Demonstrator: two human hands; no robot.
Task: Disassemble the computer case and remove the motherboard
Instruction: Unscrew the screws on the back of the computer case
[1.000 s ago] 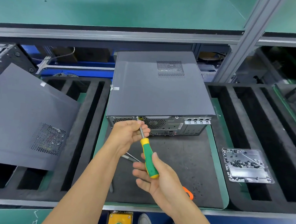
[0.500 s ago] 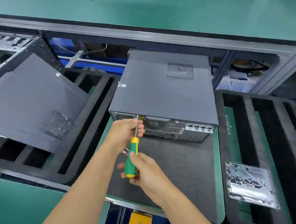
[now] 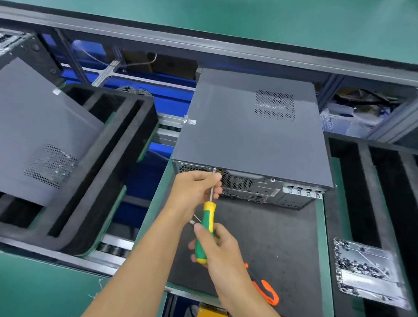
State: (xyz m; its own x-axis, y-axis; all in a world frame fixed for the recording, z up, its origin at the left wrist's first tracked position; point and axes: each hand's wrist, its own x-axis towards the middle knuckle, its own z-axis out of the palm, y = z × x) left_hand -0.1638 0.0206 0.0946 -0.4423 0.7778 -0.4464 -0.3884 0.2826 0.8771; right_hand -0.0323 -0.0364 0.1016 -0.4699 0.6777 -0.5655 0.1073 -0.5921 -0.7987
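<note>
A: Nearest us, what is the right hand [image 3: 218,247] doing?

B: Its fingers and thumb are curled round the green and yellow handle of the screwdriver [image 3: 205,231], as they were half a second ago. The handle now stands more upright and a little further up the mat than before.

A: And the left hand [image 3: 196,189]?

B: It pinches the metal shaft between thumb and fingertips, just below the tip. That grip is unchanged. The tip meets the top edge of the rear panel of the computer case [image 3: 253,134], left of the fan grille.

A: Where does the case sit?

B: Flat on the dark mat [image 3: 283,248], lid on, rear panel towards the person, where it was before. Orange-handled pliers [image 3: 267,291] now show by the right forearm, partly hidden.

A: Anything else?

B: A clear tray of screws [image 3: 370,271] lies on the foam to the right. A loose grey side panel [image 3: 33,133] lies tilted on the foam tray [image 3: 97,200] to the left. The view has swung and tilted since.
</note>
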